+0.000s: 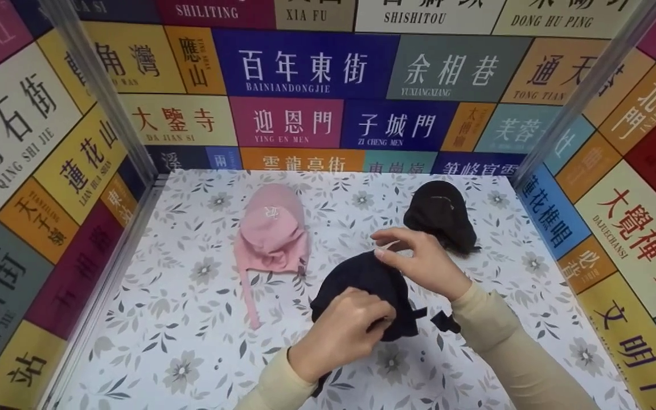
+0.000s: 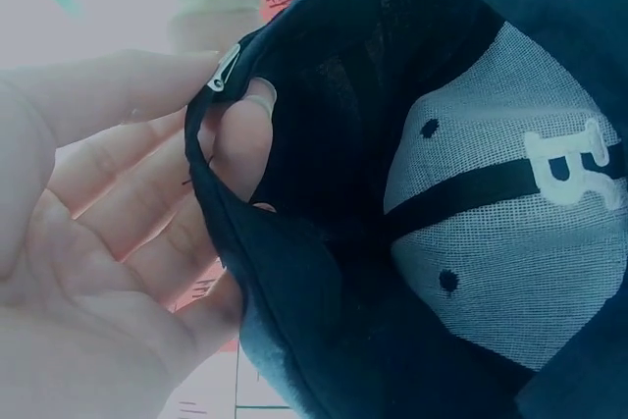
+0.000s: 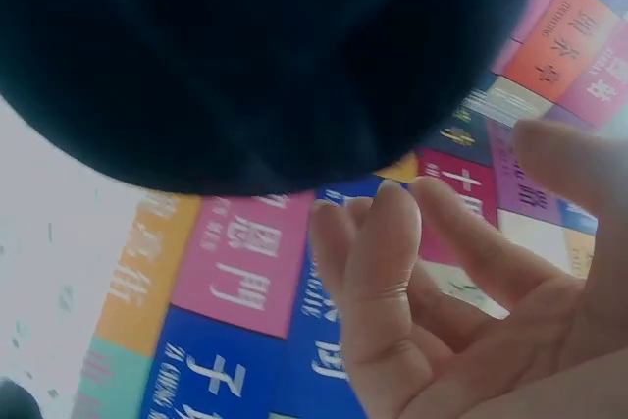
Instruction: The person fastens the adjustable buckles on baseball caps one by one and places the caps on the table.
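Note:
A dark navy baseball cap (image 1: 356, 279) is held up over the table's near middle. My left hand (image 1: 346, 324) pinches its rear edge. In the left wrist view the thumb and fingers grip the back strap beside a small metal buckle (image 2: 225, 68), one fingertip inside the opening. The cap's inside shows a pale mesh lining (image 2: 491, 282) with a white stitched letter (image 2: 569, 164). My right hand (image 1: 422, 259) is at the cap's far right side, fingers loosely bent. In the right wrist view its fingers (image 3: 383, 272) hold nothing, just below the cap's curved dark edge (image 3: 226, 144).
A pink cap (image 1: 271, 228) lies at the back left, its strap (image 1: 251, 307) trailing toward me. A dark brown cap (image 1: 439, 213) lies at the back right, behind my right hand. Sign-printed walls (image 1: 305, 62) enclose the flower-patterned tabletop (image 1: 174, 319) at the back and both sides.

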### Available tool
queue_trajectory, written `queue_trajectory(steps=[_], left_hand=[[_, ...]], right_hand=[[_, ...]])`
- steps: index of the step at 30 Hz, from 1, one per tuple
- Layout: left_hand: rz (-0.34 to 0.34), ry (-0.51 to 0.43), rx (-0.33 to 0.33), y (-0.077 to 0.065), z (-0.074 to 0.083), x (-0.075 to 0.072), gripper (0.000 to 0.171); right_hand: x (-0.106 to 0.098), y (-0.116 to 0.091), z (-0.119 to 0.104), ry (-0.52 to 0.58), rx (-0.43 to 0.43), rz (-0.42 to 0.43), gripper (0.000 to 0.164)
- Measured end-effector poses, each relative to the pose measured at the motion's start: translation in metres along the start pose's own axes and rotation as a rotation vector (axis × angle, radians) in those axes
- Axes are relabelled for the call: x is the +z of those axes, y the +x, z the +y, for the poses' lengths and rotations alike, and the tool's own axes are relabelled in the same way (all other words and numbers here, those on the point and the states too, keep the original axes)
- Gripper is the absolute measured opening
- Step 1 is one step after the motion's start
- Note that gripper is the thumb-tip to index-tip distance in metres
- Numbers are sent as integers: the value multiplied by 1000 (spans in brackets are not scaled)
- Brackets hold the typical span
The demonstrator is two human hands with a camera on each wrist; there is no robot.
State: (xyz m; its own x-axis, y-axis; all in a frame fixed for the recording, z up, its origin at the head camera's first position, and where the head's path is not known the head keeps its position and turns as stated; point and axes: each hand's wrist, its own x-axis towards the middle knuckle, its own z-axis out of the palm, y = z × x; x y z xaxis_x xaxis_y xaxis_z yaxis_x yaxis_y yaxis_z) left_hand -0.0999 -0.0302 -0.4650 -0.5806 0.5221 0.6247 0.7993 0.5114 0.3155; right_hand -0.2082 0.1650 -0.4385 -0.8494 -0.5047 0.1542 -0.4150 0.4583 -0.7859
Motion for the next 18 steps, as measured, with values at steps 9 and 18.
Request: queue_trajectory(steps=[9, 18], left_hand=[[-15, 7, 25, -3, 3, 3, 15], [47, 7, 18, -5, 3, -6, 8]], right_hand=[[18, -1, 10, 48, 137, -150, 24], [13, -3, 6, 58, 112, -92, 7]])
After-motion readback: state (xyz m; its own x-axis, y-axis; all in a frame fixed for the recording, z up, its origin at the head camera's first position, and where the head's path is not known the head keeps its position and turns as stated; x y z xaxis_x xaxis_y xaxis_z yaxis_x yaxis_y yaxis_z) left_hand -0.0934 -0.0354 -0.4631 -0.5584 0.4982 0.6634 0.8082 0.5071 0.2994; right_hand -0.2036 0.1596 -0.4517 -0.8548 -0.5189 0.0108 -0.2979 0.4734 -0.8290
